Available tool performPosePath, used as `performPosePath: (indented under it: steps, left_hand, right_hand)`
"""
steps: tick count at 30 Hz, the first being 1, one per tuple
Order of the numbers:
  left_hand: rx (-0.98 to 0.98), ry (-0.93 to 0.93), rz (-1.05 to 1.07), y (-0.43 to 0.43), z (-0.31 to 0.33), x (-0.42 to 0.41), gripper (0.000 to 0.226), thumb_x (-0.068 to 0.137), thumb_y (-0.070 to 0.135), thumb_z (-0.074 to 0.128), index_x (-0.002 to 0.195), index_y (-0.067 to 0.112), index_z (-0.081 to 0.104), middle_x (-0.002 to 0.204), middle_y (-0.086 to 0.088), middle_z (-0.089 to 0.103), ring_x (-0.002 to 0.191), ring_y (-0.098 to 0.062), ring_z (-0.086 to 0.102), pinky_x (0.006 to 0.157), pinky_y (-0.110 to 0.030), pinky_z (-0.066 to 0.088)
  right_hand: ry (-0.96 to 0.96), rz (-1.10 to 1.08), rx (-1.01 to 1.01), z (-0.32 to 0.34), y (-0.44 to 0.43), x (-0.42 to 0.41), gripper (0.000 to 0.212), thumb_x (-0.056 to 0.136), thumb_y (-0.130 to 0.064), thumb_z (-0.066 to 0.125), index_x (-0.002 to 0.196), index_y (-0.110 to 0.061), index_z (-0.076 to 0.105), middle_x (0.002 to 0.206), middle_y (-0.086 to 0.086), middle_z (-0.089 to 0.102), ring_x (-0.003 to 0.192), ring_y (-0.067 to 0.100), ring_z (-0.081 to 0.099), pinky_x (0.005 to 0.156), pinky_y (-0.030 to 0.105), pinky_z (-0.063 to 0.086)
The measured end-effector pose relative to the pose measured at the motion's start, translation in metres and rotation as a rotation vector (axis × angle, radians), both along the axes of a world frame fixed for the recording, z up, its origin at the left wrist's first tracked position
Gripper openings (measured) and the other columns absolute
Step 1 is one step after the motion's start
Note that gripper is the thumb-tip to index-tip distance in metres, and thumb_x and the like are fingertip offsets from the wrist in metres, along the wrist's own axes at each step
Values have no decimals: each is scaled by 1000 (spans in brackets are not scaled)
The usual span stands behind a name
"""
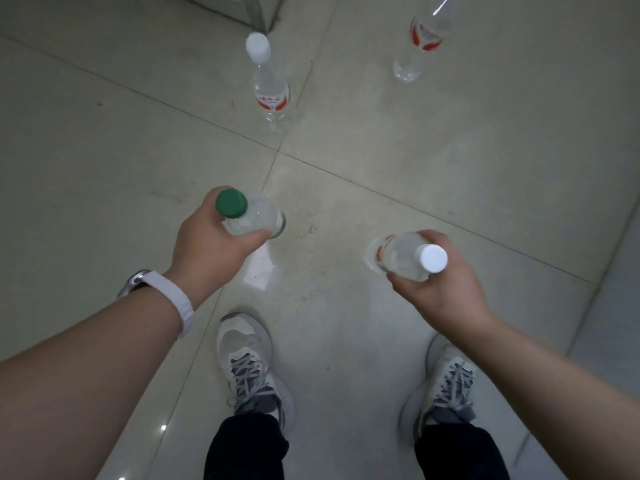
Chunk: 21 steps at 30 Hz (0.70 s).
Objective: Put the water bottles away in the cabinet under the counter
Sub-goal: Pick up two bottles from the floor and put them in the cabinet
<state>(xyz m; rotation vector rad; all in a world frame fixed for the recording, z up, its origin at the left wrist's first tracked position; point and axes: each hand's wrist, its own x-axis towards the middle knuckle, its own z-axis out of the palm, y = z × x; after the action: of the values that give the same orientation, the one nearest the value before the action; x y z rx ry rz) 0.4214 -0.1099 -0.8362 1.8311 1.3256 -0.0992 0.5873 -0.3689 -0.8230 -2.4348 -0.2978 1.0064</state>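
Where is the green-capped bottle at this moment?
Head view, left of centre: the left hand holds the green-capped bottle above the floor tiles, ahead of the left shoe.

We see four clear plastic water bottles. Our left hand (211,244) grips the green-capped bottle (254,216) round its body, cap toward us. Our right hand (440,289) holds the white-capped bottle (405,254), red-marked label showing, in the same way. Two stand upright on the floor (381,168): the standing bottle (270,95), white cap and red label, beside a tile-joint crossing, and the far bottle (417,43) to its right, its top cut off.
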Motion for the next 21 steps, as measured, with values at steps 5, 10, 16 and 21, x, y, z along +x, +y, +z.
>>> performPosePath:
  steps: [5,10,16,21]
  left_hand:
    - [-27,-41,48,-7,93,5,49,73,29,87,108,38,54,95,27,58,86,10,54,68,-14,41]
    - [-46,-110,56,-10,189,10,49,73,24,87,103,42,53,95,25,63,88,-3,65,75,-24,48]
    - [-34,-189,45,2,334,16,63,56,52,80,112,50,54,106,14,69,98,-17,69,90,-45,56]
    - [57,-257,-33,13,445,10,71,56,51,78,123,44,54,117,13,67,109,-15,64,97,-42,53]
  right_hand:
    - [-9,45,51,89,23,10,70,73,-32,82,134,-30,48,112,-16,56,107,14,57,83,24,41]
    - [-43,111,60,198,48,24,70,76,-33,81,137,-30,47,129,-11,58,117,14,54,85,19,36]
    - [-106,154,91,351,77,27,61,76,-33,80,129,-32,51,117,-14,58,110,12,55,79,17,34]
    - [-156,155,160,460,91,14,66,75,-32,81,134,-29,50,120,-14,59,104,8,54,81,13,33]
